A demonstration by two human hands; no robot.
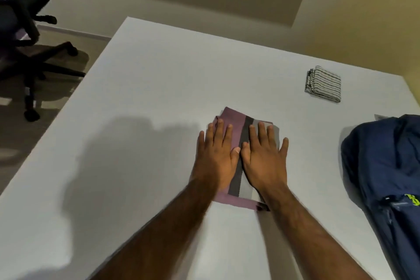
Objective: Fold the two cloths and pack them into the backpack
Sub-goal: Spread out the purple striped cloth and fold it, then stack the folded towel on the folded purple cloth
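On my feed the left hand [214,154] and the right hand [264,157] lie flat side by side, fingers straight and relaxed, gripping nothing. Both press down on a folded cloth with mauve, dark grey and light grey bands [236,125], which sits near the middle of the white bench [147,98]. The left hand covers the mauve side and the right hand covers the grey side. Their thumbs touch over the dark band. A narrow mauve strip of the cloth shows under my wrists at the near edge.

Farther back and to the right, well apart from the hands, lies a folded white cloth with thin black stripes [323,84]. A dark blue fabric backpack with a lime-green mark [381,166] rests at the right edge of the bench, partly out of frame; I cannot tell whether it is open. A black wheeled office chair [20,29] stands on the floor at the left.
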